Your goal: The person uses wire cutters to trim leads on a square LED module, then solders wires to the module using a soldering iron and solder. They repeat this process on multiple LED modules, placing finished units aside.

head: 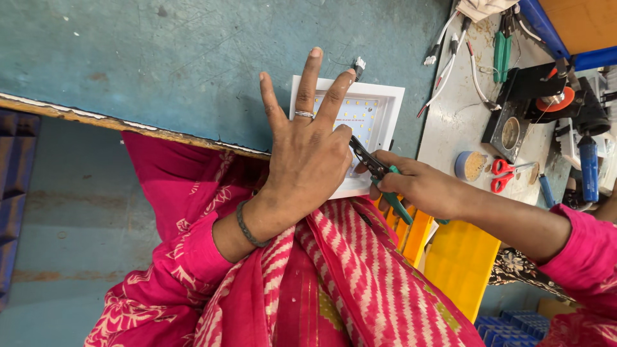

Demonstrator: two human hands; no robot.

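A white square light panel (pixel 379 106) with rows of small yellow diodes lies at the edge of a teal worktable (pixel 193 58). My left hand (pixel 305 160), wearing a ring and a dark bracelet, presses on the panel. Three of its fingers are spread; the other finger and thumb bend down at the panel's near side. My right hand (pixel 418 186) comes in from the right and grips green-handled cutting pliers (pixel 369 164). Their dark jaws touch the panel just beside my left fingertips. Pink patterned clothing fills the lower view.
Yellow plastic bins (pixel 459 257) sit below the right hand. On a grey surface at right lie red-handled scissors (pixel 504 175), a small round tub (pixel 470 165), white and red wires (pixel 450 64), a green-handled tool (pixel 501 48) and a black stand (pixel 533 96). A dark blue crate (pixel 16 180) stands far left.
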